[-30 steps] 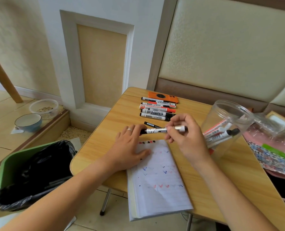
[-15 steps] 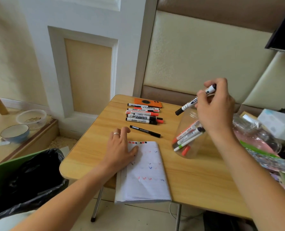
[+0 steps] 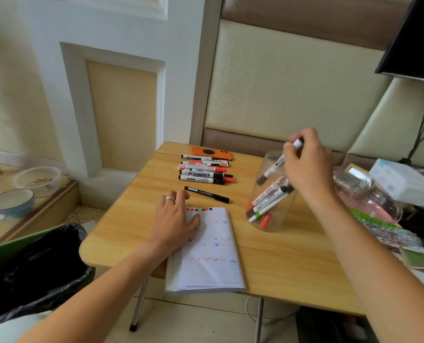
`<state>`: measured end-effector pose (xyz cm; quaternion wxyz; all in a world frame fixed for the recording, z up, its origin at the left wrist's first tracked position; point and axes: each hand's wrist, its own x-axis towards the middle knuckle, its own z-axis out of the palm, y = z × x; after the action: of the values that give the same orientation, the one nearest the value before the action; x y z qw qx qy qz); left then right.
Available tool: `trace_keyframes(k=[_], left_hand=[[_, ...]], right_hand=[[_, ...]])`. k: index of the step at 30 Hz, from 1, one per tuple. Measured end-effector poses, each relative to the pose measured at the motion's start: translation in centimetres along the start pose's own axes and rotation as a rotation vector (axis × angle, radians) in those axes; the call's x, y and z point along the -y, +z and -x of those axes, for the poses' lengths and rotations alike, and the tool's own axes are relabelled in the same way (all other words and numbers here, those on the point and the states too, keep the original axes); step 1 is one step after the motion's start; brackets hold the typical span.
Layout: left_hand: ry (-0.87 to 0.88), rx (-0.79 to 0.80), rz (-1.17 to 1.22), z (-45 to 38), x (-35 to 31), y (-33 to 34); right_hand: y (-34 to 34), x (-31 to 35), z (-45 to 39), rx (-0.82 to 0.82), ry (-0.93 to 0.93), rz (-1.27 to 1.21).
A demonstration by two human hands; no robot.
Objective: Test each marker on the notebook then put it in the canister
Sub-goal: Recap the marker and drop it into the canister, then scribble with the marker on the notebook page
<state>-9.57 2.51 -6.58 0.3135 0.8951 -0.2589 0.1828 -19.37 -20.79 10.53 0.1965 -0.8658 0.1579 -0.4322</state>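
Now, right hand: my right hand [image 3: 305,167] pinches a black-capped marker [image 3: 275,167] by its white back end, above the mouth of the canister [image 3: 270,221].
Left hand: my left hand [image 3: 173,219] lies flat with fingers spread on the top left part of the notebook [image 3: 211,258]. It holds nothing. A ring is on one finger.
Marker: long, thin and round, white with a black cap. It tilts, cap end pointing down and to the left, already inside the canister.
Canister: clear, smooth plastic, round and tall. It stands on the worktop [image 3: 292,263], right of the notebook. More markers lean inside, with red, green and black caps.
Notebook: soft white lined paper with small red and blue ticks. It hangs a little over the near edge.
Worktop: light wood look, smooth, with rounded corners.
Other markers: a row [image 3: 204,172] lies side by side near the far edge, long ways left to right. One thin black pen [image 3: 206,194] lies alone, closer to my left hand.
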Motion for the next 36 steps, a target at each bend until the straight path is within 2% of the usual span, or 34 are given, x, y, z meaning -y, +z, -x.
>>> trace_keyframes(k=[4,12,16,19,21,26,28,30,32,34,36], left_hand=[[-0.022,0.026,-0.025,0.0,0.0,0.1],[-0.036,0.12,-0.082,0.0,0.0,-0.3],[-0.022,0.214,-0.084,-0.3,0.5,-1.2],[0.013,0.283,-0.119,-0.1,1.0,-1.6],[0.052,0.293,-0.165,0.2,1.3,-1.4],[0.072,0.283,-0.155,0.5,1.6,-1.4],[0.07,0.284,-0.152,0.6,1.7,-1.5],[0.06,0.289,-0.129,0.7,1.7,-1.5],[0.053,0.29,-0.116,0.6,1.6,-1.4],[0.044,0.289,-0.108,0.7,1.5,-1.4],[0.044,0.282,-0.099,0.7,1.5,-1.3]], right_hand=[[1.4,-0.7,0.4,0.264,0.003,0.202],[1.3,0.1,-0.2,0.477,0.04,0.361],[1.2,0.0,-0.6,0.521,0.059,0.345],[1.5,-0.2,-0.7,0.466,0.088,0.259],[1.7,-0.4,-0.7,0.437,0.09,0.288],[2.0,-0.1,-0.8,0.506,0.056,0.381],[1.9,0.5,-0.7,0.473,0.067,0.393],[2.1,1.1,-0.1,0.355,0.024,0.417],[2.7,1.8,0.7,0.136,-0.127,0.449],[3.7,2.8,1.5,-0.044,-0.329,0.364],[4.9,3.7,2.0,-0.054,-0.498,0.23]])
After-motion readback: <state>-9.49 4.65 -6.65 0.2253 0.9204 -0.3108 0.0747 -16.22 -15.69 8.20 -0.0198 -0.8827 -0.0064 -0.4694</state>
